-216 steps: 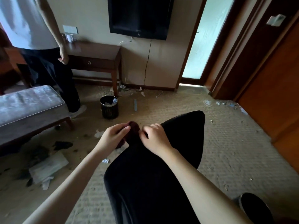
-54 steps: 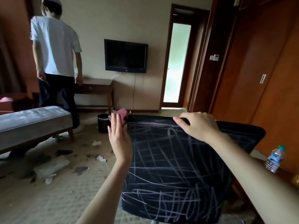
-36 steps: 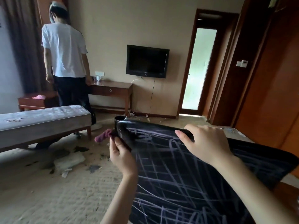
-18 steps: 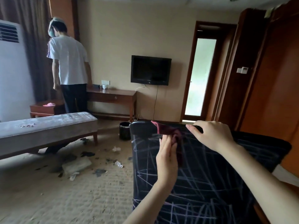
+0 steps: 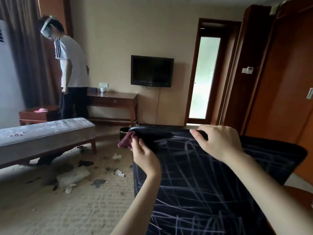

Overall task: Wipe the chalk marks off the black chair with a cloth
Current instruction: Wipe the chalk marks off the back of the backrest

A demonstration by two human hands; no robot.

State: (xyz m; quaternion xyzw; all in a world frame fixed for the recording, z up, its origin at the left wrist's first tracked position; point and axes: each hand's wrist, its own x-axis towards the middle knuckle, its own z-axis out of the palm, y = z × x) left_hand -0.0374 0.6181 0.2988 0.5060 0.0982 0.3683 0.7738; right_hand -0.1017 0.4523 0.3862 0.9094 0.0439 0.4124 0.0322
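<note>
Right now my left hand (image 5: 146,156) pinches a maroon cloth (image 5: 125,141) against the top left corner of the black chair (image 5: 211,192), the cloth bunched and sticking out on the far side of that hand. My right hand (image 5: 219,141) curls over the backrest's top edge, well to the right of the left one, gripping it. White chalk marks (image 5: 184,168) criss-cross the backrest below both hands; the patch just right of the left hand looks darker and smeared. A black bin (image 5: 123,134) stands on the carpet just beyond the cloth.
</note>
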